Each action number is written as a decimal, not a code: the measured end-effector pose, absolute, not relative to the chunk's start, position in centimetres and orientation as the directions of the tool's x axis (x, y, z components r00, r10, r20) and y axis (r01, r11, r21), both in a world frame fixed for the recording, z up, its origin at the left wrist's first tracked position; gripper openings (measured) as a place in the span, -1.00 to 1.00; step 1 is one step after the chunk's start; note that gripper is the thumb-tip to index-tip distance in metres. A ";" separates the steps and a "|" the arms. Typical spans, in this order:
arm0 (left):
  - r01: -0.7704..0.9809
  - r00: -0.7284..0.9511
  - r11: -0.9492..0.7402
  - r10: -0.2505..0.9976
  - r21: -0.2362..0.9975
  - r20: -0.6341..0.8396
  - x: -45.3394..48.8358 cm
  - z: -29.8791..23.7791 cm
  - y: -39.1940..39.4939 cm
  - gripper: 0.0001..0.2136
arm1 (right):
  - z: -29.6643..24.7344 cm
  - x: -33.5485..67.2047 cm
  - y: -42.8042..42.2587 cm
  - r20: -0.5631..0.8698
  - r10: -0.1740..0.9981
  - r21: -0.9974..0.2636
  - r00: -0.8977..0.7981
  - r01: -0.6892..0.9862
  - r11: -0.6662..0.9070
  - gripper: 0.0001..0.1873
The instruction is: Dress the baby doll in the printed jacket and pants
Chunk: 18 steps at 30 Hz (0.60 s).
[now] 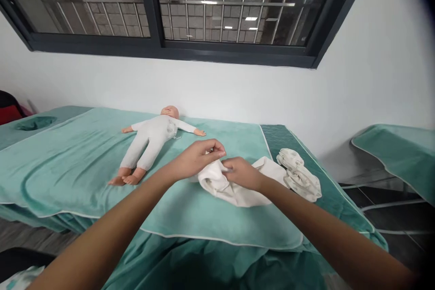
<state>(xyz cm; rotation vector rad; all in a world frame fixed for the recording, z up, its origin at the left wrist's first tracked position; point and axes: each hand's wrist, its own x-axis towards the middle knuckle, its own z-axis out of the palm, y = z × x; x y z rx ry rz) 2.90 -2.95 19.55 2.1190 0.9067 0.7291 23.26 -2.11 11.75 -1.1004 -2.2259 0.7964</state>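
Note:
My left hand (199,156) pinches the upper edge of a white cloth garment (234,188) that lies crumpled on the teal blanket (84,163). My right hand (242,173) is closed on the same cloth right beside it. Both hands almost touch above the bunched fabric. A baby doll (149,142) in a white one-piece suit lies on its back to the left of my hands, arms spread, bare feet toward me. A second bundle of patterned white cloth (299,174) lies to the right of the garment.
The blanket covers a table with a darker teal cover (292,138) against a white wall. Another teal-covered table (397,149) stands at the right across a gap. A dark green folded cloth (36,122) lies far left. A barred window (204,4) runs above.

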 end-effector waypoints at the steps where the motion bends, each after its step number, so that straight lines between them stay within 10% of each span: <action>1: 0.390 0.593 -0.546 0.765 0.741 0.252 2.7 20.5 -3.1 -0.72 | 12.6 23.0 -1.9 0.195 0.843 -0.704 -0.502 0.526 0.477 -0.83; 9: 0.802 0.535 -0.594 0.764 0.068 0.361 0.5 23.3 -2.9 -0.85 | 21.1 25.8 -2.3 0.305 0.913 -0.694 -0.270 0.594 0.408 -0.77; 14: 0.920 0.304 -0.390 0.668 -0.028 0.679 1.2 23.4 -3.3 -0.76 | 23.2 26.7 -4.7 0.150 0.893 -0.652 -0.425 0.636 0.413 -0.66; 18: 0.894 0.278 -0.449 0.566 0.007 0.776 2.3 23.8 -3.1 -0.81 | 23.4 27.1 -5.3 0.302 0.905 -0.591 -0.299 0.686 0.424 -0.77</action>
